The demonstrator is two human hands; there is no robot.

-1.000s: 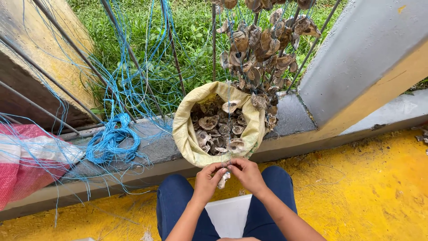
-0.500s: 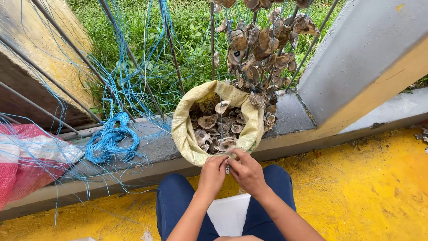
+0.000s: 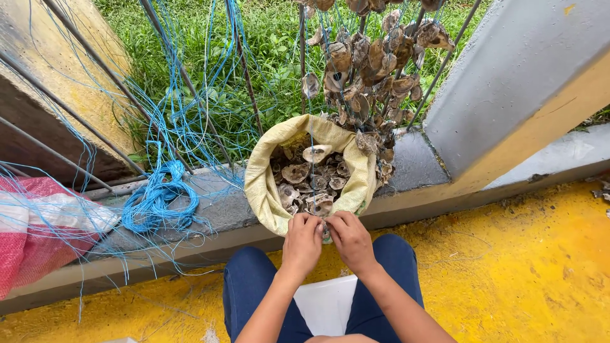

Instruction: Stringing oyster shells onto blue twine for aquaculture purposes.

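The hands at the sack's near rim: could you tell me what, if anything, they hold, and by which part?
Left hand and right hand pinch a shell between them; the grip covers most of it, so the exact part cannot be told.

A coil of blue cord lies on the grey concrete kerb, its loose strands running up across slanted metal bars. A red and white woven sack rests at the left. Green grass grows behind; the floor is painted yellow.
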